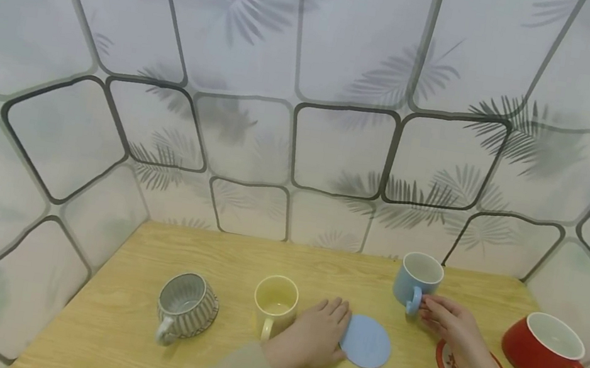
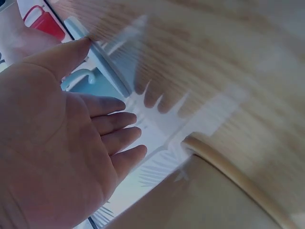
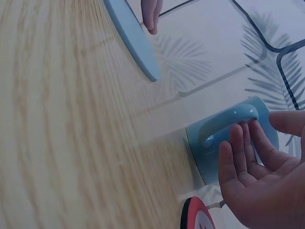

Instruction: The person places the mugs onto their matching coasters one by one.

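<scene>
A light blue mug (image 1: pixel 418 282) stands upright at the back right, its handle turned toward me. Close at that handle are the fingertips of my right hand (image 1: pixel 453 328); in the right wrist view the fingers (image 3: pixel 237 148) reach beside it, with the thumb apart from them. My left hand (image 1: pixel 315 333) lies with outstretched fingers at the left edge of a round blue coaster (image 1: pixel 366 342), its thumb by the near edge. Left of that hand is a yellow mug (image 1: pixel 275 302), partly covered by the wrist in the head view.
A grey ribbed cup (image 1: pixel 187 306) stands at the left of the wooden table (image 1: pixel 119 323). At the right are a red mug (image 1: pixel 542 348) and a red-rimmed coaster (image 1: pixel 445 365), partly under my right forearm. A patterned cloth wall (image 1: pixel 256 140) borders the table.
</scene>
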Demonstrator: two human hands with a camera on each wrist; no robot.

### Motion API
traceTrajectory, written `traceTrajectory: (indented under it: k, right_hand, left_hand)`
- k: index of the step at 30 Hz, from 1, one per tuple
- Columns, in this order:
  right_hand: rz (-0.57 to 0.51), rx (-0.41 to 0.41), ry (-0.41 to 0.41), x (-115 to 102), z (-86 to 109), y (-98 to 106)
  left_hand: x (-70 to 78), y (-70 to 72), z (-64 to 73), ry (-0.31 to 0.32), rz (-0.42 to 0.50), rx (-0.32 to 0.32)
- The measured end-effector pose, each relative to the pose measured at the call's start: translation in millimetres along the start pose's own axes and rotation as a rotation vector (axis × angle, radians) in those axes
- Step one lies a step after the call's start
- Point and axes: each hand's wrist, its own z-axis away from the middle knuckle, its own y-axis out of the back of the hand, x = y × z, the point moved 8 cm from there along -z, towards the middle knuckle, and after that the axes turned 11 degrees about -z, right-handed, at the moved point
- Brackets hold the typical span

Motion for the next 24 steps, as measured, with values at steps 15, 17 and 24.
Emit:
traceTrajectory:
  k: [15,17,24]
  right_hand:
    - [0.045,0.008,-0.022,0.0,-3.4,-3.7]
    - [0.065,0.010,-0.026,0.3,-4.0,-4.3]
    - [0.013,-0.013,0.006,-0.2,-4.5,-9.9]
  left_hand:
    - [2.6,-0.7,-2.2,-0.010,0.009,-0.021]
    - [3.1,-1.7,-2.5,-0.010,0.013,-0.032]
    - [3.0,-0.1,-1.9,-0.011,0.014,-0.047]
